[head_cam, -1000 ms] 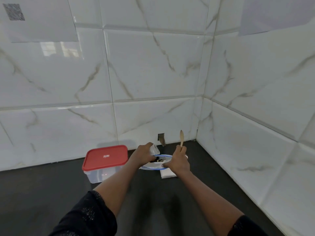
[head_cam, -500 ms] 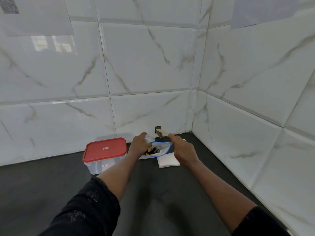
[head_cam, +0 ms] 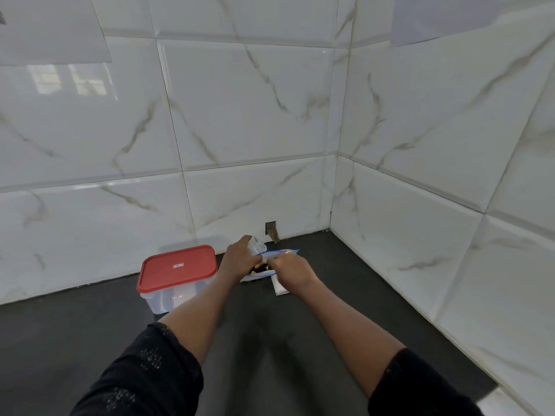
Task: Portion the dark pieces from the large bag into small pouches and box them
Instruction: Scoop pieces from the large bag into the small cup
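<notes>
Left hand (head_cam: 240, 261) grips a small clear pouch (head_cam: 256, 244) just above the large bag (head_cam: 282, 251) lying on the tabletop (head_cam: 270, 340); right hand (head_cam: 292, 270) at its mouth, grip unclear; red-lidded box (head_cam: 177, 270) stands beside, left.

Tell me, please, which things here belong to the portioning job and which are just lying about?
Job: left hand holding a small clear pouch; right hand at the large bag; dark pieces inside it; red-lidded box; white stack, probably spare pouches.
Just there: paper sheets on the wall; hole in the tile.
</notes>
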Demonstrator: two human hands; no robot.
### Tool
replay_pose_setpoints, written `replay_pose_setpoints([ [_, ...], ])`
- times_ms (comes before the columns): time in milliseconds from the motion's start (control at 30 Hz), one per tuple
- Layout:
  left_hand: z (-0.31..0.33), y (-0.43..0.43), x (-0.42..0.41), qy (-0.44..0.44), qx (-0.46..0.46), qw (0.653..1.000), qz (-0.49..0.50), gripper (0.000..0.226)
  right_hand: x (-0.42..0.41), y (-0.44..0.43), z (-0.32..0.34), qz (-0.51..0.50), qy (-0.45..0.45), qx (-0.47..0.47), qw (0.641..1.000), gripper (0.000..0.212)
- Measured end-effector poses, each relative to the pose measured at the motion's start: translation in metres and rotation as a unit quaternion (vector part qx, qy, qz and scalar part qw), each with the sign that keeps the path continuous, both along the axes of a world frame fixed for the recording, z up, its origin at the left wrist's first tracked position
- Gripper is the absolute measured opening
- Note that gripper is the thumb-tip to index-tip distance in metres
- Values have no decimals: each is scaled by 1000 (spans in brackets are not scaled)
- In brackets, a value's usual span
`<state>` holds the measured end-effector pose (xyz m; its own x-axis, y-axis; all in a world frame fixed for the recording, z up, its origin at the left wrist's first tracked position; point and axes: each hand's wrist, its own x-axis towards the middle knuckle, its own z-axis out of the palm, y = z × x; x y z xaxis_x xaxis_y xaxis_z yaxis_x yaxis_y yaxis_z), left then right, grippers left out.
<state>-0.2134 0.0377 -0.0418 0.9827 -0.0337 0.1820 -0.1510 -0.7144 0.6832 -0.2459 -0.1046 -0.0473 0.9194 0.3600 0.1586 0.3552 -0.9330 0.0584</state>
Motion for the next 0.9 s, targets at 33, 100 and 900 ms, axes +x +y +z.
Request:
replay_pose_setpoints([
  [33, -1, 0, -3, -6, -11, 1000, 1, 39, 0, 8, -2, -3, 15, -20, 1000, 38],
  [100, -3, 2, -6, -10, -25, 1000, 4, 38, 0, 18, -9, -10, 60, -51, 997, 34],
  [900, -10, 20, 15, -45, 38, 996, -61, 46, 63, 47, -33, -117, 270, 127, 947, 43],
])
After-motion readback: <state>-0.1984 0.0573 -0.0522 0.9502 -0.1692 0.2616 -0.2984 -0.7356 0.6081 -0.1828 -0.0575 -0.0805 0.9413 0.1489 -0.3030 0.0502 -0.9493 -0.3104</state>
